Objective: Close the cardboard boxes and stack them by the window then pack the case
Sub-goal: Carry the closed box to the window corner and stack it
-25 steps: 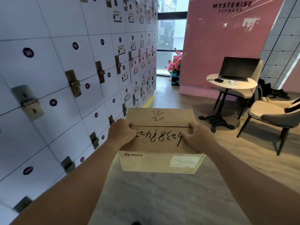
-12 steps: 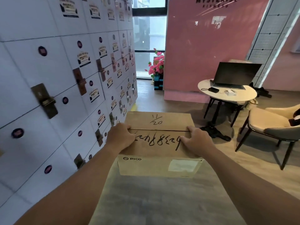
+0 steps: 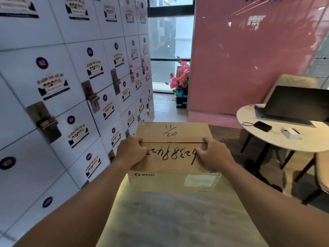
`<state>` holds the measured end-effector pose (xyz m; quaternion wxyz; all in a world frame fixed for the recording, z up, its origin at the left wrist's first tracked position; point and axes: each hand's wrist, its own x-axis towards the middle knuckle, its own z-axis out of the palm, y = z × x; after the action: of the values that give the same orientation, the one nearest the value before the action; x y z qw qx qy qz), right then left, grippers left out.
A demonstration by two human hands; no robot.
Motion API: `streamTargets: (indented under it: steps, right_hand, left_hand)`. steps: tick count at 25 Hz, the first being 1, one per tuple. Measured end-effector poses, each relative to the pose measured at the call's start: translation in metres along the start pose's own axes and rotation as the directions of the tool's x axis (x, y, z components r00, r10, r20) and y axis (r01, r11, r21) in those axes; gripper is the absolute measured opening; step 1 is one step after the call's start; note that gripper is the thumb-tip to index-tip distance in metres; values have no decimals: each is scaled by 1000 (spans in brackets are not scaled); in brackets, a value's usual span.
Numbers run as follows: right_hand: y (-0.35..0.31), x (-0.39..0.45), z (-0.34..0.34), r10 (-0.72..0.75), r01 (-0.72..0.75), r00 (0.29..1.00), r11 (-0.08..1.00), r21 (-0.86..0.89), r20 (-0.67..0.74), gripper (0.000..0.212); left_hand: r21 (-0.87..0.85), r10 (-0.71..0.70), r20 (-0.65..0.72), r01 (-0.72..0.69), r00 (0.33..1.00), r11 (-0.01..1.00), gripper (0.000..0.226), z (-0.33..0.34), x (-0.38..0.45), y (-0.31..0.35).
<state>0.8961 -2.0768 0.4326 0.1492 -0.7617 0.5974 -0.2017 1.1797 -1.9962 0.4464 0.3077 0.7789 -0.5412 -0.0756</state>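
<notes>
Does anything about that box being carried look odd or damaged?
Nothing looks damaged. The cardboard box has its flaps shut, meeting at a thin seam. The left hand and right hand hold its sides. Only oddity: the handwritten number on top reads upside down from here.

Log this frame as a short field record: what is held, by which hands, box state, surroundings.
held: cardboard box, carried in front of the person
left hand: grips the box's left top edge
right hand: grips the right top edge
box state: flaps closed, handwriting on top
left side: locker wall
ahead: window, pink flowers
right side: round table with laptop
</notes>
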Motion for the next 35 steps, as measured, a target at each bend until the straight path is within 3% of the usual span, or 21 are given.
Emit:
streamTargets:
  steps: [4,11,17,26,32,35]
  right_hand:
    - [7,132,27,-11,11,1000,1000,-7,19,61]
    - [11,381,68,55,-56,997,998,19,52,68]
    - [41,568,89,134,-138,989,989,58,70,62]
    - [89,893,118,61,-71,993,993,98,100,46]
    - [84,1089,137,24,-35,993,995,94,111,53]
    - [77,1189,167,17,-28,993,995,93,114,68]
  left_hand:
    - [3,-4,13,4,1000,1000,18,44,125,-3]
    - [-5,-41,38,41,998,999,33,129,368,-12]
    - [44,-32,108,27,994,999,32,195,556,14]
    - [66,-117,127,109,985,992,28,306,839,56]
    - [60,-155,94,149,983,987,28,346,1013,61]
    - [58,-160,76,156,984,986,34,375,1114,43]
